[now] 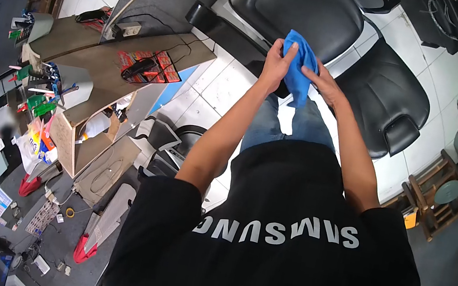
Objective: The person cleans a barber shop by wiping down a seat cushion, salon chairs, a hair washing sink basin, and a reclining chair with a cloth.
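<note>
Blue cloth (297, 75): bunched and creased, held up between two bare hands in front of the wearer's body, with its lower end hanging loose above the jeans (263, 121).
Left hand (277, 66): gripping the cloth, thumb laid over the near face, the other fingers mostly hidden behind it.
Right hand (326, 85): closed on the cloth's right edge with thumb and fingertips; how tightly, the view cannot tell.
Black chair seat (295, 8): just beyond the hands, with a padded armrest (224, 32) to the left. The cloth overlaps the seat's front edge in view — whether they touch is unclear.
Black cushion (384, 94): to the right, apart from the cloth.
Wooden counter (99, 62): off to the left, bearing a black corded device (139, 68) on a red printed sheet (170, 68).
Cloth handling: a soft, limp thing, probably best controlled with a pinch on each side — fingers spread enough to flatten the creases, the loose end gathered clear of the armrest.
</note>
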### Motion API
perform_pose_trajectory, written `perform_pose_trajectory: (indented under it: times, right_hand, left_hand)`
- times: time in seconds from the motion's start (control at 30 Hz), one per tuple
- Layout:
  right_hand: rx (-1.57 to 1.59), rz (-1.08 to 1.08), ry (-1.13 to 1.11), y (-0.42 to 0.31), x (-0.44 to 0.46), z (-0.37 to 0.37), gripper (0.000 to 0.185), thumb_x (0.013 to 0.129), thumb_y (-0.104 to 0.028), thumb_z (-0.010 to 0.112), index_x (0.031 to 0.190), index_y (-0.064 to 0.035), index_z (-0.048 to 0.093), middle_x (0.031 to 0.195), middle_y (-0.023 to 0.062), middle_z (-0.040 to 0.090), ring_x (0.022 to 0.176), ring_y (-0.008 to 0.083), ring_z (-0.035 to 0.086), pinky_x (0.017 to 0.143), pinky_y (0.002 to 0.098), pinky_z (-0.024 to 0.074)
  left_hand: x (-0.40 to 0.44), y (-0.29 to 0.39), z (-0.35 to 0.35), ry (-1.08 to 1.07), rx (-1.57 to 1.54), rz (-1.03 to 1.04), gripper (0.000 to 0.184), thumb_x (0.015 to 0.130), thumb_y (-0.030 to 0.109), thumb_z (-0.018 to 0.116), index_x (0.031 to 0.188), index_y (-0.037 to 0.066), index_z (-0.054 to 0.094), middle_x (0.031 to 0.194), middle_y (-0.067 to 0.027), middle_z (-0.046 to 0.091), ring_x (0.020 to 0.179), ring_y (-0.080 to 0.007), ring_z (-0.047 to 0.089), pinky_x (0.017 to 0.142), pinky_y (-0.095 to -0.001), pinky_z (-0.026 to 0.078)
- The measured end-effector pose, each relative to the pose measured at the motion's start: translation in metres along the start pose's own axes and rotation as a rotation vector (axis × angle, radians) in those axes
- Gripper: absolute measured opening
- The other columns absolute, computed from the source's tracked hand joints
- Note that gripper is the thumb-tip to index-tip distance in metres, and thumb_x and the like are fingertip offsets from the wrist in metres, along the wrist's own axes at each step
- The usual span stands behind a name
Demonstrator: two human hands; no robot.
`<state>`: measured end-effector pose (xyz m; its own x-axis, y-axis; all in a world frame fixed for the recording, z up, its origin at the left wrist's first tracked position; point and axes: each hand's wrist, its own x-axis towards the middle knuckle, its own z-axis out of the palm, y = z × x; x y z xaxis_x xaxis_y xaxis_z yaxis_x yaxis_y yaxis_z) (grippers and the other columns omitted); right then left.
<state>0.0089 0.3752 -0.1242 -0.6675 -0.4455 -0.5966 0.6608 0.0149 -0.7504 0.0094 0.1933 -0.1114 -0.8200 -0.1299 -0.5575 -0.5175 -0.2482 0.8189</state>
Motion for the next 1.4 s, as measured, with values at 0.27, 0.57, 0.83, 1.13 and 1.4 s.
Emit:
perform_pose_trajectory:
  times: [0.27,0.57,0.83,1.13,1.4]
  right_hand:
    - [-0.385,-0.062,0.394,-0.008,0.018,0.008,0.049,0.092,-0.037,0.071,0.129,-0.0048,0.065,0.121,0.0168,0.069,0.110,0.0275,0.068,0.096,0.0357,0.0512]
    - [-1.143,0.061,0.260,0.045,0.180,0.082,0.056,0.089,-0.048,0.067,0.121,-0.0026,0.068,0.128,0.0216,0.065,0.117,0.0404,0.064,0.096,0.0467,0.0518]
    - [-0.669,0.418,0.043,0.059,0.188,0.080,0.084,0.096,-0.067,0.049,0.143,0.0015,0.053,0.147,0.0262,0.052,0.139,0.0371,0.048,0.115,0.0430,0.0363]
    - [-0.622,0.522,0.043,0.118,0.190,0.027,0.083,0.095,-0.066,0.048,0.146,-0.0011,0.051,0.148,0.0228,0.052,0.137,0.0351,0.051,0.115,0.0406,0.0354]
    - [-0.953,0.444,0.055,0.125,0.204,0.040,0.073,0.096,-0.065,0.047,0.124,-0.0002,0.069,0.130,0.0256,0.065,0.126,0.0419,0.059,0.108,0.0485,0.0436]
  left_hand:
    - [0.069,-0.017,-0.074,0.319,0.580,0.610,0.029,0.100,0.028,0.066,0.102,0.000,0.064,0.091,-0.0108,0.068,0.082,-0.0205,0.063,0.076,-0.0351,0.050]
    - [0.109,0.005,-0.126,0.472,1.248,0.858,0.014,0.095,0.023,0.066,0.095,0.009,0.064,0.087,-0.0023,0.065,0.089,-0.0250,0.059,0.090,-0.0411,0.040]
    - [0.113,0.004,-0.129,0.477,1.251,0.791,0.011,0.094,0.021,0.063,0.092,0.009,0.064,0.088,-0.0033,0.065,0.089,-0.0250,0.059,0.092,-0.0401,0.041]
    - [0.111,0.006,-0.124,0.480,1.301,0.730,0.008,0.092,0.017,0.064,0.092,0.009,0.063,0.089,-0.0039,0.065,0.090,-0.0254,0.058,0.092,-0.0404,0.040]
    - [0.116,0.006,-0.124,0.475,1.340,0.754,0.006,0.093,0.016,0.062,0.090,0.010,0.062,0.086,-0.0032,0.064,0.087,-0.0249,0.057,0.088,-0.0404,0.039]
